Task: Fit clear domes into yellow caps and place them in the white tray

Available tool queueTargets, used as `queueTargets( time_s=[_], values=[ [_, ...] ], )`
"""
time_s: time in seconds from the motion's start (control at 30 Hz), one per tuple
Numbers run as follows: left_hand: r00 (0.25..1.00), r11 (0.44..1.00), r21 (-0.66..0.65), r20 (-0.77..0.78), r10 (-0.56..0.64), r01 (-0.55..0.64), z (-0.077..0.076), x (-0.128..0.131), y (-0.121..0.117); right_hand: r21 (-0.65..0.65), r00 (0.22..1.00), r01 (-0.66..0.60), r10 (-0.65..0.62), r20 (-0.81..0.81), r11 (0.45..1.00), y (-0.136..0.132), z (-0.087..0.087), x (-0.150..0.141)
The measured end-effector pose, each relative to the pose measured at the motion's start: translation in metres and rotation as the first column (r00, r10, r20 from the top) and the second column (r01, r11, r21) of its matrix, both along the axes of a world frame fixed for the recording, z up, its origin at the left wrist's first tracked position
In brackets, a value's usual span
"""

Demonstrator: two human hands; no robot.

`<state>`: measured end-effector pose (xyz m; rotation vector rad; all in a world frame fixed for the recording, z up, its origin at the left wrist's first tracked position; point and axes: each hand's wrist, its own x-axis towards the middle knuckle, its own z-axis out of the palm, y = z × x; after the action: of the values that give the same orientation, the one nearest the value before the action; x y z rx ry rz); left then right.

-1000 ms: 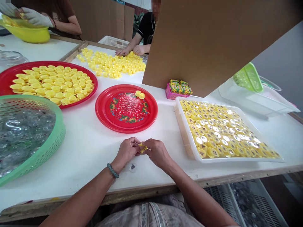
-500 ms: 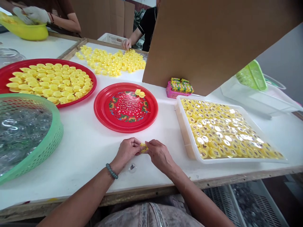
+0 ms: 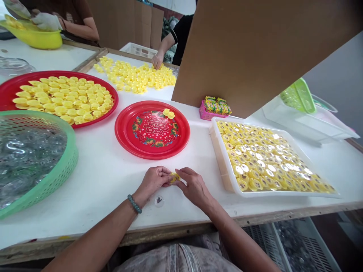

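Low over the white table, my left hand (image 3: 154,180) pinches a small yellow plastic piece (image 3: 174,177) between thumb and fingertips. From the other side my right hand (image 3: 193,185) closes its thumb and fingers on the same piece; the fingertips partly cover it. Below my left hand lies a clear round disc (image 3: 159,201) with a dark mark in its middle. Just beyond my hands sits a round red tray (image 3: 121,132) with a printed pattern, and a few yellow pieces (image 3: 169,113) rest near its far edge.
To the right stands a white bin (image 3: 227,177) of yellow pieces with clear covers. At left are a green basket (image 3: 68,158) of clear parts and a red tray (image 3: 112,90) of yellow pieces. A cardboard panel (image 3: 241,53) rises behind a pink basket (image 3: 205,113). Two co-workers sit opposite.
My right fingers have opened slightly around the yellow piece, which shows more now. The view has shifted a little. A co-worker's hand has moved over the yellow pile.
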<state>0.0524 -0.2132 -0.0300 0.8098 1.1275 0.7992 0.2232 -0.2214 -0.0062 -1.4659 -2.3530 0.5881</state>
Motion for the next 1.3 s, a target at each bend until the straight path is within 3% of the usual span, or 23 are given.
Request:
queueTargets(
  time_s=[0.1,0.37,0.6,0.7,0.87,1.2,1.3],
  values=[
    [1.000,1.000,-0.010,-0.001,0.015,-0.015,0.001,0.001,0.000,0.020,1.000,0.025,-0.025,0.017,0.999,-0.003,-0.003,-0.001],
    [0.999,1.000,0.019,-0.039,-0.006,0.007,-0.005,0.002,0.003,0.036,0.968,-0.102,0.090,0.234,0.994,0.001,-0.001,-0.004],
    [0.998,0.999,0.013,-0.055,-0.033,0.034,-0.004,0.003,0.003,-0.027,0.999,-0.009,0.010,0.052,1.000,-0.003,0.000,-0.001],
    [0.998,0.999,0.014,-0.047,-0.028,0.029,-0.004,0.004,0.003,0.014,0.994,0.012,-0.013,0.113,1.000,-0.006,-0.003,-0.005],
    [0.999,0.998,0.053,-0.023,-0.029,0.030,-0.005,0.004,0.002,0.061,0.965,-0.097,0.079,0.249,0.993,-0.008,-0.007,-0.010],
    [1.000,0.996,0.091,-0.027,-0.005,0.008,-0.017,0.004,0.001,-0.004,0.959,-0.094,0.092,0.269,0.996,-0.002,-0.007,-0.009],
    [1.000,0.996,0.092,-0.013,-0.013,0.014,-0.016,0.004,0.002,-0.017,0.984,-0.093,0.094,0.153,0.996,-0.003,-0.008,-0.006]
  ],
)
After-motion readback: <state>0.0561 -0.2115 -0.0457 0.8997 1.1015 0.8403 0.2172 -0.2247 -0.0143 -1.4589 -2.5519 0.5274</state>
